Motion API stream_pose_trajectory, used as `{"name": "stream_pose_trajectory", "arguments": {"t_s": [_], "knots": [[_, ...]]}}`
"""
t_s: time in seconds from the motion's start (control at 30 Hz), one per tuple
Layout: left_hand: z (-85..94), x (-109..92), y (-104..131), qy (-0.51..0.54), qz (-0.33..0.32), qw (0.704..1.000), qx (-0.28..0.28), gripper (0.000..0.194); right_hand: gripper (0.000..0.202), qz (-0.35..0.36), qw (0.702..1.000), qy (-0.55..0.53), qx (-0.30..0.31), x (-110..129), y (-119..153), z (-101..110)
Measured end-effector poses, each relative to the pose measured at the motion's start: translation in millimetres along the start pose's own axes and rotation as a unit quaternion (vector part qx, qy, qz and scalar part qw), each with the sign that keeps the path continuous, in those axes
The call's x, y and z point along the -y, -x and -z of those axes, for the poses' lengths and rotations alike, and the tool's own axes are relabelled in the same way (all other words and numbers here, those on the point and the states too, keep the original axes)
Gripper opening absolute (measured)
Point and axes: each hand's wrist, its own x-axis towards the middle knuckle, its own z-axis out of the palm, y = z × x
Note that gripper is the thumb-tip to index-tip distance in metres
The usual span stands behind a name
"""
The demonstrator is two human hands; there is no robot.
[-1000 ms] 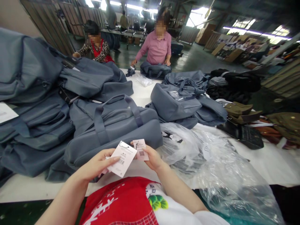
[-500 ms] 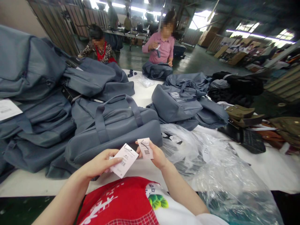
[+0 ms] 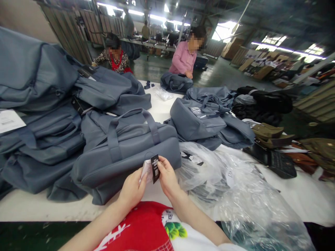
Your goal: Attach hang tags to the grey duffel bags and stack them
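Counts: two hang tags between the hands, one white tag [image 3: 147,169] and one black tag [image 3: 155,168], a thin loop of string above them. One blue-grey duffel bag [image 3: 125,150] right behind the tags at frame centre, a heap of the same bags [image 3: 47,104] filling the left of the frame, a smaller heap [image 3: 209,118] at centre right. Two co-workers at the far end, one in a pink top [image 3: 183,59], one in a patterned top [image 3: 115,59].

Left hand [image 3: 132,190], low centre: fingers pinch the white tag from below. Right hand [image 3: 167,177]: thumb and fingers grip the black tag's edge. Both forearms come up from the bottom edge and the hands meet, tags touching.

White desk [image 3: 300,184], clear plastic bags [image 3: 235,195] piled at lower right, dark and olive goods [image 3: 269,139] at the right. Room is a factory hall, strip lights overhead, cartons at upper right.
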Motion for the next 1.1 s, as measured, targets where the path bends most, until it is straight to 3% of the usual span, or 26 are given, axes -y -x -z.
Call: {"name": "stream_pose_trajectory", "arguments": {"t_s": [0.27, 0.5, 0.6, 0.7, 0.83, 0.93, 1.1], "knots": [[-3.6, -1, 2, -0.010, 0.009, 0.997, -0.073, 0.037, 0.034, -0.021, 0.997, -0.079, -0.007, 6, 12, -7], [-8.3, 1, 4, -0.053, -0.062, 0.990, -0.113, 0.035, 0.024, 0.007, 1.000, 0.014, 0.002, -1, 21, -8], [-3.1, 8, 3, -0.071, -0.103, 0.987, -0.104, 0.030, 0.022, 0.028, 0.997, 0.057, 0.039, 6, 23, -3], [5.3, 15, 2, -0.077, -0.145, 0.983, -0.076, 0.024, 0.021, 0.038, 0.989, 0.076, 0.121, 21, 25, 1], [14.6, 20, 5, -0.097, -0.163, 0.980, -0.061, 0.024, 0.020, 0.017, 0.979, 0.005, 0.205, 37, 26, 5], [17.7, 22, 9, -0.111, -0.172, 0.977, -0.056, 0.024, 0.019, 0.004, 0.981, -0.020, 0.195, 43, 24, 7], [18.5, 21, 16, -0.120, -0.168, 0.978, -0.022, 0.025, 0.019, -0.037, 0.985, 0.055, 0.160, 49, 23, 6]]}}
